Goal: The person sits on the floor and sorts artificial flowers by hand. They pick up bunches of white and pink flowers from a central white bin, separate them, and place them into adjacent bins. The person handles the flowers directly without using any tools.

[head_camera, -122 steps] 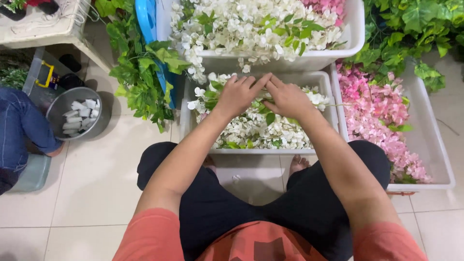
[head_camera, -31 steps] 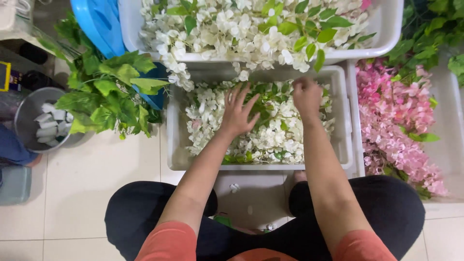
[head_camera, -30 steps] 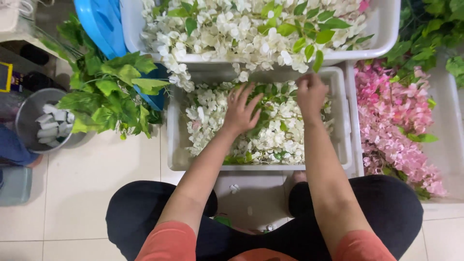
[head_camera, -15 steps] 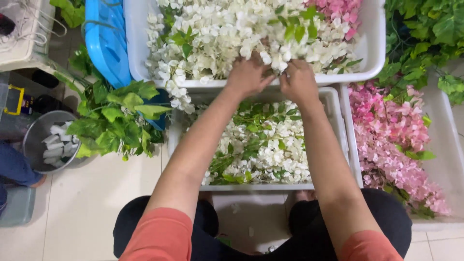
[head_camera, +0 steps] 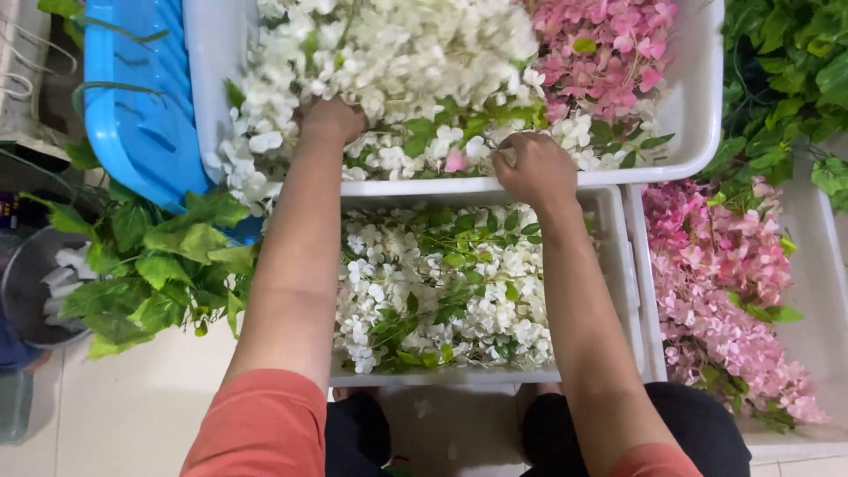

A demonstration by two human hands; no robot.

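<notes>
- both hands reach toward 12 o'clock, past the near tub and into the far white tub [head_camera: 698, 115], where the white blossoms [head_camera: 397, 53] are heaped.
- the left hand [head_camera: 331, 119] is buried knuckle-deep in those blossoms at about 11 o'clock; its fingers are hidden by petals, so i cannot tell how far they are curled or what they grip.
- the right hand [head_camera: 533, 168] sits at about 1 o'clock on the far tub's front rim, curled into a loose fist; something white shows at the fingertips, but whether it pinches a sprig i cannot tell.
- the heap runs left to right across the tub, so both hands are at it, the left deeper in.
- the far tub also holds pink blossoms [head_camera: 609, 53] at its right end.
- the near white tub [head_camera: 632, 291], between the forearms, holds white flowers with green leaves [head_camera: 442, 296].
- at 3 o'clock another tub [head_camera: 826, 291] holds pink flower strands [head_camera: 724, 291].
- at 9 o'clock lie leafy green stems [head_camera: 150, 265] and a blue tub [head_camera: 132, 97].
</notes>
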